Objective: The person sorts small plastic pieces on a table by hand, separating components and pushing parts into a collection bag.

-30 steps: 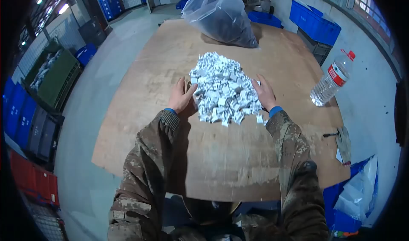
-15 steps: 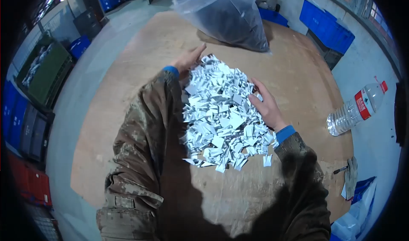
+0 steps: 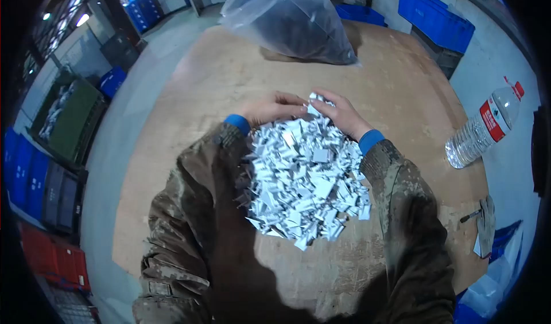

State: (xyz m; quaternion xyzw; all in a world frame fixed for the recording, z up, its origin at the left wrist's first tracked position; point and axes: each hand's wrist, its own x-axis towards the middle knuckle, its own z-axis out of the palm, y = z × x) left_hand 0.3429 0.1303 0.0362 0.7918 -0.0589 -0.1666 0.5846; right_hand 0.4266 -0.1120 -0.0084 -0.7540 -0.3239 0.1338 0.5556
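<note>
A heap of small white flat pieces (image 3: 304, 178) is spread over the wooden tabletop (image 3: 166, 169). At the heap's far edge, my left hand (image 3: 274, 107) reaches across with its fingers stretched to the right, touching the pieces. My right hand (image 3: 342, 116) curves round the far right side, its thumb and fingers apart. A few white pieces show between the two hands, near the right fingertips. Neither hand is closed round a piece that I can see. Both forearms, in camouflage sleeves with blue cuffs, flank the heap.
A filled translucent plastic bag (image 3: 290, 23) stands at the table's far side. On the right are a clear bottle with a red label (image 3: 488, 123) and a glove with a dark pen-like item (image 3: 485, 223). Blue crates (image 3: 436, 20) stand beyond the table.
Both hands have come together at the heap's far edge; the right hand moved up from the right side and the left turned inward. The heap's far end looks pushed nearer. The view shifted slightly.
</note>
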